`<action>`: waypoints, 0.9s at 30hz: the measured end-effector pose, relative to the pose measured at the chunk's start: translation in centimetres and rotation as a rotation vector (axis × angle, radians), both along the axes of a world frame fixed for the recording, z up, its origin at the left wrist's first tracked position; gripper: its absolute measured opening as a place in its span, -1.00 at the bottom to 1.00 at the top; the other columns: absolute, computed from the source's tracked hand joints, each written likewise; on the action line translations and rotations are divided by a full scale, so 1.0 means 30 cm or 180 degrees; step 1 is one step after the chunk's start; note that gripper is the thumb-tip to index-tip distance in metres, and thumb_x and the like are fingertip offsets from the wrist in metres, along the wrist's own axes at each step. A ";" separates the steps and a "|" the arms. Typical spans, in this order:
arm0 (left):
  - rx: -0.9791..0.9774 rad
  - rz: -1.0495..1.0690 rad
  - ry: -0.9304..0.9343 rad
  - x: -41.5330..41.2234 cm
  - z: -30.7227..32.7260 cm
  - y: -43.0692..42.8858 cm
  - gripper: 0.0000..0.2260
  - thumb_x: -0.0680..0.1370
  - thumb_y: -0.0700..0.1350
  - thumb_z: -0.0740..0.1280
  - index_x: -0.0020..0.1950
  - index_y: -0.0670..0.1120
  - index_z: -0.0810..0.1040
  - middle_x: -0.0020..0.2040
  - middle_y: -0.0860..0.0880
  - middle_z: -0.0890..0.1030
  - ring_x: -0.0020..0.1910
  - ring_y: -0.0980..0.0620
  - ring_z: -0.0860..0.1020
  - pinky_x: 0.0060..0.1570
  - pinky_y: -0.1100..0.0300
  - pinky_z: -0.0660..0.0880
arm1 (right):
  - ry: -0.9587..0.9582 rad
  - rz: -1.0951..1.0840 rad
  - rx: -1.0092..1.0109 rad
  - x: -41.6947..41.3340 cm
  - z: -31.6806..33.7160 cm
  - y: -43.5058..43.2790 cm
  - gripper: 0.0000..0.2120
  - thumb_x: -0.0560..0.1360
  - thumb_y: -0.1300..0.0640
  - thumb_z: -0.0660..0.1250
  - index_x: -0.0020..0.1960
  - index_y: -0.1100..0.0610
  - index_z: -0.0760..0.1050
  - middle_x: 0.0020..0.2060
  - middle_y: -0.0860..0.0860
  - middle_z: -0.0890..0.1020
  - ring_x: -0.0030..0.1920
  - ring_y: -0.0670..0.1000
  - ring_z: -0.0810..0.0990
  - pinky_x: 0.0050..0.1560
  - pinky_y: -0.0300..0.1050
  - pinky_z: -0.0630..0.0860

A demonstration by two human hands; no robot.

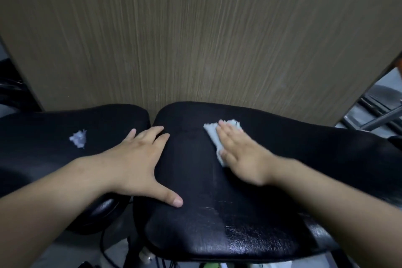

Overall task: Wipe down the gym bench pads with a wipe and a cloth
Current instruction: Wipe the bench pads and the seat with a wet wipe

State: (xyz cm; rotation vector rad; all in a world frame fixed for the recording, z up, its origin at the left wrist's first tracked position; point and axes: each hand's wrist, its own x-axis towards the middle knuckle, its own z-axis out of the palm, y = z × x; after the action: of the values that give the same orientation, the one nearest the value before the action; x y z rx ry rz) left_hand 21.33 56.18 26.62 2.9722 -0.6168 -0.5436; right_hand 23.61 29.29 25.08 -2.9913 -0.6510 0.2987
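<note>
Mid-wipe, I'd say; right hand (239,154) flat, fingers straight and together, pressing a pale grey folded cloth (212,135) onto the far half of the wide black vinyl bench pad (217,213); left hand (139,159) splayed, holding nothing, braced on that pad's left edge; crumpled white wipe (78,138) lies loose on the neighbouring black pad (43,128), likely spent; near edge looks glossy, possibly damp; left-side pad's cloth pass probably outstanding.

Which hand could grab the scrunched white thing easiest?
Probably the left hand: it lies flat and free, nearest the scrunched wipe on the left pad. The right hand is pressing the cloth.
</note>
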 end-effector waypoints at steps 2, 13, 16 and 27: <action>-0.0008 0.0000 0.0002 0.002 -0.005 -0.003 0.39 0.05 0.69 0.23 0.62 -0.07 -0.20 0.62 0.00 -0.24 0.59 0.04 -0.21 0.56 -0.08 -0.22 | 0.0060 -0.0306 0.0019 0.146 0.007 -0.008 -0.42 0.70 -0.03 -0.11 0.59 0.17 -0.23 0.58 0.05 -0.24 0.55 -0.04 -0.30 0.44 -0.20 -0.37; -0.0014 -0.0031 -0.0078 0.008 -0.021 0.000 0.38 0.05 0.70 0.21 0.62 -0.07 -0.17 0.62 -0.02 -0.20 0.59 0.03 -0.21 0.55 -0.12 -0.20 | 0.0200 -0.0291 0.0056 0.217 0.019 0.045 -0.43 0.69 -0.01 -0.11 0.60 0.14 -0.24 0.58 0.04 -0.24 0.56 -0.03 -0.32 0.51 -0.10 -0.33; 0.0003 -0.0069 -0.0130 0.005 -0.025 0.007 0.36 0.07 0.71 0.16 0.62 -0.06 -0.19 0.62 -0.02 -0.20 0.59 0.02 -0.20 0.55 -0.11 -0.20 | 0.0185 0.0287 0.0018 0.015 0.017 0.072 -0.41 0.69 -0.04 -0.12 0.59 0.13 -0.29 0.57 0.01 -0.30 0.53 -0.07 -0.38 0.50 -0.15 -0.37; -0.0231 -0.0022 -0.0031 -0.013 -0.019 0.076 -0.02 0.39 0.51 -0.11 0.63 -0.10 -0.11 0.64 0.00 -0.17 0.59 0.09 -0.20 0.55 0.09 -0.23 | -0.0415 0.0651 -0.0115 -0.484 -0.056 0.125 -0.34 0.58 -0.09 0.08 0.55 0.27 0.15 0.56 0.16 0.15 0.56 0.11 0.12 0.42 -0.02 0.09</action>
State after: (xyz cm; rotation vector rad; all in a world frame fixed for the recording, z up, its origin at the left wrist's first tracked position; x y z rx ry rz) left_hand 20.93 58.48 26.06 2.9076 -0.6337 -0.4966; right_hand 9.08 33.02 23.39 -3.0009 -0.9778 0.1271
